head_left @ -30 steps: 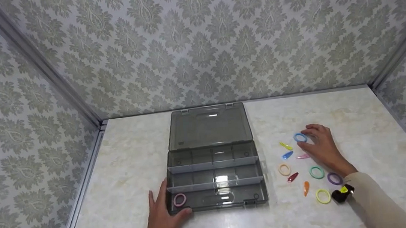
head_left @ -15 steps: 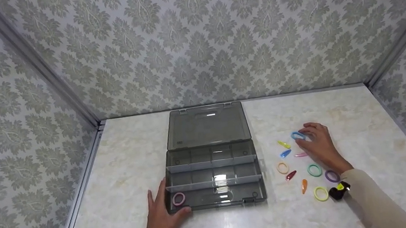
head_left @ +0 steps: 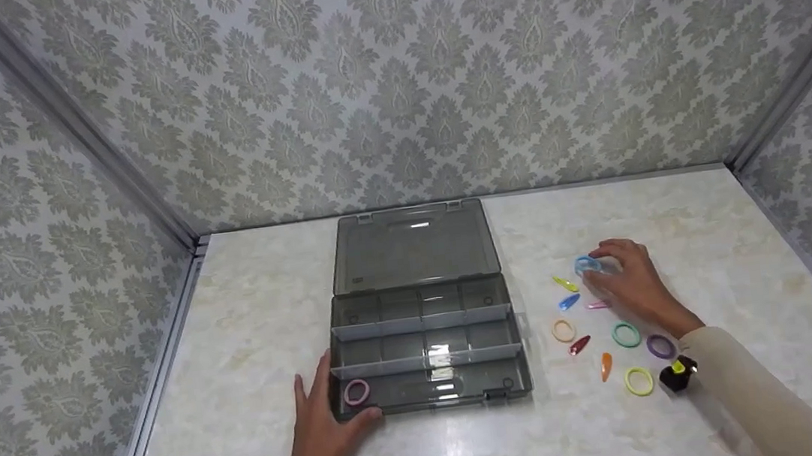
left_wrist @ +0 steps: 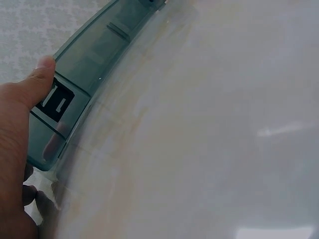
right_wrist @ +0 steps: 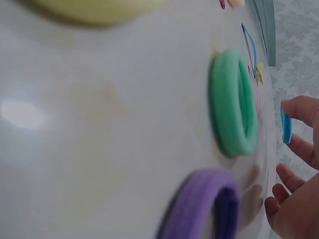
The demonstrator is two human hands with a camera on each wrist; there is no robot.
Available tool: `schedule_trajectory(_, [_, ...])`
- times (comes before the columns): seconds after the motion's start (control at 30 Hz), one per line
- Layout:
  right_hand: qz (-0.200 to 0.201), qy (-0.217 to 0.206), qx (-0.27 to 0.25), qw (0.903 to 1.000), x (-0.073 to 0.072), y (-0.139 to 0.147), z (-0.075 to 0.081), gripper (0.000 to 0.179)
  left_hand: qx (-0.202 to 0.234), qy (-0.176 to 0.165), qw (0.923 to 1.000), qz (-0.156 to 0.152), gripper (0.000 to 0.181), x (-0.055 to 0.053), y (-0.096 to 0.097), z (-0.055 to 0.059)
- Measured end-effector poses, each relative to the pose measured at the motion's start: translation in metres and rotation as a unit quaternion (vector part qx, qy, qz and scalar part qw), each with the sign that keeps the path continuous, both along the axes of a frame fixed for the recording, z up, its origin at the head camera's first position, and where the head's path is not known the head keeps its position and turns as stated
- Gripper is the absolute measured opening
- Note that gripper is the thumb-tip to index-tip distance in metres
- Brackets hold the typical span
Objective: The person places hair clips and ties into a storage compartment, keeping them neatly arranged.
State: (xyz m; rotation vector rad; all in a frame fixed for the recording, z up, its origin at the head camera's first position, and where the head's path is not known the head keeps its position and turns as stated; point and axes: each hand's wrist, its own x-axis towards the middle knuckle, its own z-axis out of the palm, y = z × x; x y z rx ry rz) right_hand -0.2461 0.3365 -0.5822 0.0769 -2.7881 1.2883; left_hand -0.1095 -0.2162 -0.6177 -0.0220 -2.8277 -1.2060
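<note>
My right hand (head_left: 634,281) pinches a light blue hair tie (head_left: 587,264) between thumb and fingertips, just above the table; the right wrist view also shows this blue hair tie (right_wrist: 286,125) between thumb and finger. A grey see-through organizer box (head_left: 434,384) lies with its lid folded back. My left hand (head_left: 325,425) grips the box's front left corner, thumb on the front rim and fingers along the left side. Inside the front compartment, at its left end, rests a pink hair tie (head_left: 356,392). Two pale dividers cross the box.
Right of the box lie a peach hair tie (head_left: 563,330), green hair tie (head_left: 625,335), purple hair tie (head_left: 661,346) and yellow hair tie (head_left: 639,381). Among them are several snap clips, including a red clip (head_left: 580,346) and an orange clip (head_left: 606,366). Papered walls enclose the table.
My right hand has moved slightly left and away from me with the blue hair tie, which has tilted. My left hand stays on the box corner. The whole view has shifted a little.
</note>
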Motion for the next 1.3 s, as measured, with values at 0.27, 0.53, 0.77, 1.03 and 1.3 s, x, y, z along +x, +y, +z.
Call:
schedule_trajectory(0.27, [0.024, 0.024, 0.003, 0.9994, 0.001, -0.015, 0.002, 0.037, 0.01, -0.014, 0.9998, 0.008, 0.128, 0.002, 0.0, 0.001])
schedule_trajectory(0.53, [0.047, 0.05, -0.006, 0.9976, 0.002, -0.032, 0.007, 0.031, 0.019, -0.035, 0.999, 0.022, 0.127, 0.006, 0.001, 0.003])
schedule_trajectory(0.77, [0.071, 0.105, -0.014, 0.9918, 0.003, -0.048, 0.013, 0.025, 0.012, -0.025, 0.9995, 0.013, 0.127, 0.005, 0.0, 0.001])
schedule_trajectory(1.03, [0.093, 0.126, -0.012, 0.9876, 0.008, -0.068, 0.023, 0.024, 0.005, 0.022, 0.9997, -0.011, 0.122, 0.003, -0.001, 0.0])
schedule_trajectory(1.3, [0.142, 0.175, -0.012, 0.9742, 0.016, -0.089, 0.027, 0.025, 0.003, 0.056, 0.9982, -0.02, 0.114, 0.003, -0.002, -0.003])
